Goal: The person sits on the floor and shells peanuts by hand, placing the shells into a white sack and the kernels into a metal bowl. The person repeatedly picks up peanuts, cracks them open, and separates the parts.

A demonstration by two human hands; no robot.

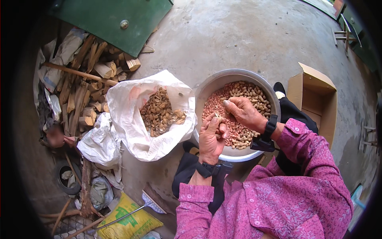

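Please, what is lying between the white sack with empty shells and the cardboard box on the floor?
In the head view, a metal basin of peanuts lies between the white sack and the cardboard box. Both hands, left hand and right hand, work over it.

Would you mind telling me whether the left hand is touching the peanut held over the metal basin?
Touching. The head view shows the left hand pinching the peanut at its fingertips, above the metal basin; the right hand meets it there too.

Both hands, left (210, 137) and right (243, 112), pinch together.
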